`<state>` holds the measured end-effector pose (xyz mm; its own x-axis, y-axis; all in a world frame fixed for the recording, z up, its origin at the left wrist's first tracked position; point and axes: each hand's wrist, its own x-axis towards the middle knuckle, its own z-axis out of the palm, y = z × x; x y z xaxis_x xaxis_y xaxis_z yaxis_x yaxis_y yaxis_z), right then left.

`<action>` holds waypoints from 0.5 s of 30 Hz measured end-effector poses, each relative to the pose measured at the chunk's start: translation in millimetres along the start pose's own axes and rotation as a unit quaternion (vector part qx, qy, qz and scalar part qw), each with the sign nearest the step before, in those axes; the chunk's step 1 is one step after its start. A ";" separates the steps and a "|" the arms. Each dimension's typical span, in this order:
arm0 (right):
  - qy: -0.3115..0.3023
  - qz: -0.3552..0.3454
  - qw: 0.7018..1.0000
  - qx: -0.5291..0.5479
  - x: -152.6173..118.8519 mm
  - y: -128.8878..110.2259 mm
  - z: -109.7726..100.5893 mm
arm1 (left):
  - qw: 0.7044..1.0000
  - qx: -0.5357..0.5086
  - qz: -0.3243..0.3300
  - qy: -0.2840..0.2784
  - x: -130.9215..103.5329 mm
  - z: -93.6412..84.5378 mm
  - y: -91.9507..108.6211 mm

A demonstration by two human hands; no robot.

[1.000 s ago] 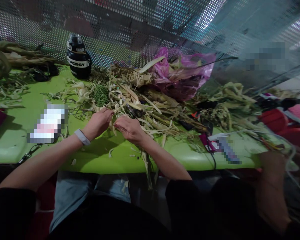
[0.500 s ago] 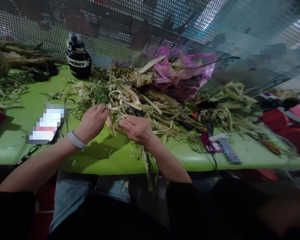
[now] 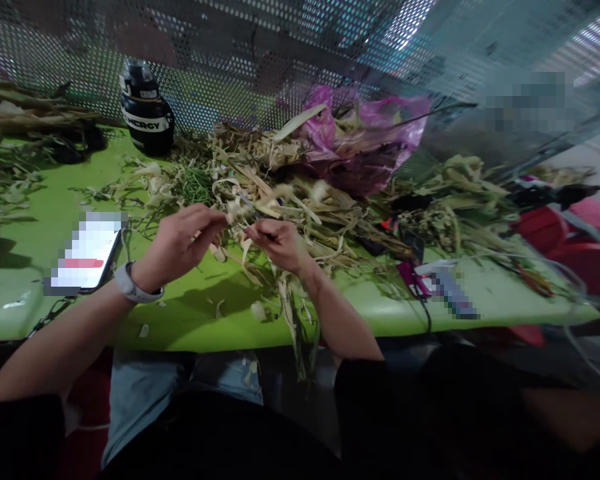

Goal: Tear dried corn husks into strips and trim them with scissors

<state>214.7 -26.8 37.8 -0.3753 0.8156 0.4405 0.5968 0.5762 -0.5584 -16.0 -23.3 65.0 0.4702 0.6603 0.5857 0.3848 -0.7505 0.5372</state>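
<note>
From my remote station I see the left hand [image 3: 180, 243] above the green tabletop [image 3: 180, 327], thumb and fingers drawn together beside a pale, blurred piece [image 3: 239, 213]; I cannot tell whether they grip it. The right hand [image 3: 283, 245], just beside it, is curled, thumb and forefinger pinching a thin husk strip [image 3: 247, 228]. The heap of dried husks [image 3: 330, 213] lies just beyond both hands, spreading toward the surface's far edge, where a black bottle [image 3: 147, 127] stands. A lit phone [image 3: 93, 250] lies toward the near edge.
</note>
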 end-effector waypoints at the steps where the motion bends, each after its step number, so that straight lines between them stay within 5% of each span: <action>1: -0.005 -0.005 1.000 0.007 -0.7 -1.7 2.6 | 0.998 0.014 -0.036 0.045 2.0 0.7 -5.3; 4: 0.025 -0.069 0.997 -0.030 -5.1 -11.8 8.3 | 0.990 0.018 -0.100 0.095 4.4 8.3 -19.7; 7: 0.053 -0.135 0.988 -0.050 -8.5 -21.1 11.2 | 0.992 -0.019 -0.109 0.061 1.1 22.2 -27.4; 12: 0.014 -0.096 0.991 0.090 -7.9 -25.3 20.0 | 0.997 0.032 -0.074 -0.001 -7.1 44.8 -28.6; 15: -0.009 -0.098 0.991 0.086 -7.6 -27.4 28.2 | 0.996 0.051 -0.067 -0.010 -9.6 51.6 -27.9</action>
<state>181.1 -47.3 29.9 -0.4860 0.6868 0.5405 0.3825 0.7232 -0.5750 9.7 -10.2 13.1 0.4249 0.7543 0.5005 0.5231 -0.6558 0.5443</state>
